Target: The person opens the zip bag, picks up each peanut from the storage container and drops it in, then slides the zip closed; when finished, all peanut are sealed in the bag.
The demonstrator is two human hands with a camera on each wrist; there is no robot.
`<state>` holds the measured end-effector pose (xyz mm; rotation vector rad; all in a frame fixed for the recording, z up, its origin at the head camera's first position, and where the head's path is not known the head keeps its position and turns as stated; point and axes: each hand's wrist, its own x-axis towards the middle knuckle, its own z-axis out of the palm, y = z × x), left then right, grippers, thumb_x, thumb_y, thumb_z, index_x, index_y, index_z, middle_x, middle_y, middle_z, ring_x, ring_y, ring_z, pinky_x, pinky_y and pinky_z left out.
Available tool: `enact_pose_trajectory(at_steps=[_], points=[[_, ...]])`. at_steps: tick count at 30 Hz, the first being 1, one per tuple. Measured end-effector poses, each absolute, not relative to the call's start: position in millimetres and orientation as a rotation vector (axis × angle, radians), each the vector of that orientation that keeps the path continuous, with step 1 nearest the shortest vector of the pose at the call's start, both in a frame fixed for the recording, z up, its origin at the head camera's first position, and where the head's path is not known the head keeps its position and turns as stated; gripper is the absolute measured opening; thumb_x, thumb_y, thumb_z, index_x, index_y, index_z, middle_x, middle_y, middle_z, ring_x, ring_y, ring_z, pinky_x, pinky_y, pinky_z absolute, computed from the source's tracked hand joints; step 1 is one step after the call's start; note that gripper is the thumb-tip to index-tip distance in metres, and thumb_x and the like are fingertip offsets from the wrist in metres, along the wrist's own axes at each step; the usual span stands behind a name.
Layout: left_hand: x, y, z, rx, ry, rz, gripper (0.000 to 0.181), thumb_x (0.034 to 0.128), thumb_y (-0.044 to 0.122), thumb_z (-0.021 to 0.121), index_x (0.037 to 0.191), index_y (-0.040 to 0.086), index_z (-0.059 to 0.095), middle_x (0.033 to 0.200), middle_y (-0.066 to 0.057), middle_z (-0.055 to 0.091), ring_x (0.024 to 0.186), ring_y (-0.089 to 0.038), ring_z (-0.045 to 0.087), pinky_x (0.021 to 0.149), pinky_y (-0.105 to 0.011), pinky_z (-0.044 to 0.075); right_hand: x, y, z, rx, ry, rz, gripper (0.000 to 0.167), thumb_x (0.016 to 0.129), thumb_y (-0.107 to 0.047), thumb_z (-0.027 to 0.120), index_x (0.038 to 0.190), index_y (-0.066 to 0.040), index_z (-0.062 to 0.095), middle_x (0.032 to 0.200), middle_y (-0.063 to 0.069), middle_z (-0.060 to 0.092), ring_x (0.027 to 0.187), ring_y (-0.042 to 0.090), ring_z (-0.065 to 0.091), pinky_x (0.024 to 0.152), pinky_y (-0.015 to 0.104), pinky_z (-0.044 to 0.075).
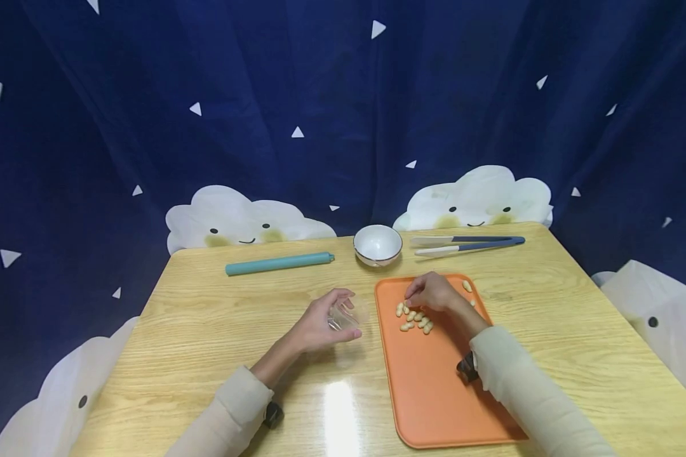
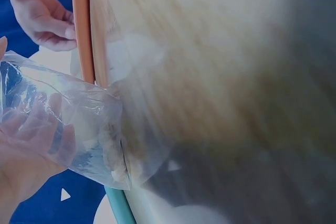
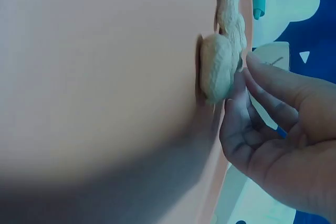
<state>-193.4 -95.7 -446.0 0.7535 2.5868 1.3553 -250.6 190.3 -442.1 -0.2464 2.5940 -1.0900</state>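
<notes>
My left hand (image 1: 322,322) holds a clear plastic bag (image 2: 86,124) just left of the orange tray (image 1: 429,400). Through the film in the left wrist view, its curled fingers show. Something pale and tan sits near the bag's lower end, too blurred to name. Over the upper part of the tray, my right hand (image 1: 434,292) pinches at a peanut (image 1: 406,310) with thumb and fingertips. A loose cluster of several peanuts (image 1: 418,317) lies beside the fingertips. Close up in the right wrist view, a plump peanut (image 3: 216,69) lies just beside the fingers.
Another peanut (image 1: 467,286) lies at the tray's upper right corner. Behind the tray stand a white bowl (image 1: 378,243) and blue-handled tongs (image 1: 480,242). A teal stick (image 1: 280,263) lies at the back left of the wooden table (image 1: 206,343). A dark curtain (image 1: 263,95) hangs behind.
</notes>
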Motion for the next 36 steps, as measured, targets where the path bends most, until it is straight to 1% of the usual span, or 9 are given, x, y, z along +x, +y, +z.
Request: enact_pose_trajectory(at_steps=[5,10,17,23,28,33,36], points=[[-193,-96,-445,0.757,2.585,1.353,0.074,0.0734,0.035,0.077,0.135,0.009,0.045,0.118,-0.01,0.063,0.109,-0.021,0.058,0.101,-0.047,0.041,-249,188,-445,-0.276,2.625,-1.03,0.011,0.081,-0.006,0.07,0.089,0.0,0.071,0.078,0.007,0.07,0.065,0.009,0.055,0.059,0.023,0.046],[-193,-96,-445,0.751,2.581,1.356,0.074,0.0739,0.033,0.077,0.135,0.008,0.045,0.118,-0.01,0.063,0.109,-0.021,0.058,0.101,-0.046,0.041,-249,190,-445,-0.29,2.653,-1.006,0.01,0.08,-0.007,0.072,0.087,0.0,0.071,0.077,0.008,0.07,0.066,0.01,0.056,0.059,0.023,0.046],[-193,-96,-445,0.739,2.593,1.346,0.073,0.0737,0.033,0.077,0.135,0.009,0.045,0.117,-0.008,0.063,0.11,-0.021,0.058,0.103,-0.046,0.04,-249,193,-443,-0.257,2.639,-1.052,0.012,0.079,-0.01,0.074,0.085,-0.002,0.068,0.073,0.005,0.066,0.064,0.011,0.054,0.058,0.024,0.045],[-193,-97,-445,0.739,2.599,1.338,0.073,0.0734,0.033,0.077,0.135,0.011,0.046,0.117,-0.009,0.063,0.107,-0.019,0.059,0.101,-0.045,0.041,-246,194,-433,-0.261,2.633,-1.117,0.011,0.079,-0.008,0.073,0.085,-0.001,0.067,0.075,0.005,0.066,0.067,0.012,0.056,0.061,0.025,0.046],[-194,-97,-446,0.748,2.591,1.347,0.073,0.0737,0.033,0.078,0.135,0.01,0.046,0.117,-0.009,0.063,0.105,-0.017,0.059,0.098,-0.043,0.043,-241,189,-422,-0.307,2.659,-1.143,0.009,0.081,-0.01,0.072,0.086,-0.003,0.068,0.076,0.004,0.068,0.066,0.011,0.056,0.058,0.025,0.045],[-194,-97,-446,0.756,2.592,1.354,0.073,0.0733,0.034,0.078,0.134,0.011,0.046,0.115,-0.008,0.062,0.103,-0.015,0.058,0.093,-0.04,0.045,-232,179,-409,-0.378,2.662,-1.218,0.008,0.081,-0.01,0.071,0.087,-0.006,0.069,0.079,0.005,0.069,0.069,0.012,0.06,0.063,0.027,0.048],[-195,-97,-447,0.754,2.592,1.354,0.073,0.0732,0.034,0.078,0.134,0.011,0.046,0.115,-0.009,0.062,0.103,-0.015,0.058,0.093,-0.04,0.046,-227,170,-403,-0.428,2.676,-1.282,0.008,0.08,-0.011,0.071,0.086,-0.006,0.069,0.081,0.006,0.07,0.07,0.011,0.063,0.065,0.027,0.05]])
